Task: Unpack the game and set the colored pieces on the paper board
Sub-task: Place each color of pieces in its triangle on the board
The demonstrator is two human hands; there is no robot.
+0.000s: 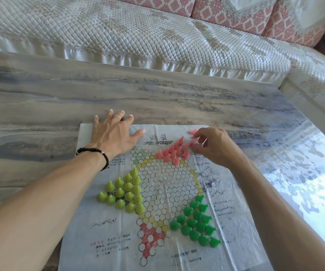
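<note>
Presently, our right hand [213,145] is the working grip: fingers curled, pinching what looks like a pink piece [191,144] at its fingertips, though how many it holds we cannot tell.

- Target: the pink cluster [174,150] on the paper board [110,241] lies just beside the grip, toward our left hand and slightly nearer us; its open corner faces the grip, so we judge the next placement a short move.
- One loose pink piece [193,131] lies tipped over just beyond the grip, its long axis running across the board's far edge.
- Left hand [114,133]: flat, fingers spread, pressing the board's far corner onto the desk [40,98]; farther from the cluster.
- Yellow-green pieces [124,190] and dark green pieces [195,222] stand well nearer us, clear of the path.
- Room: bare desk beyond and outward of the grip.
</note>
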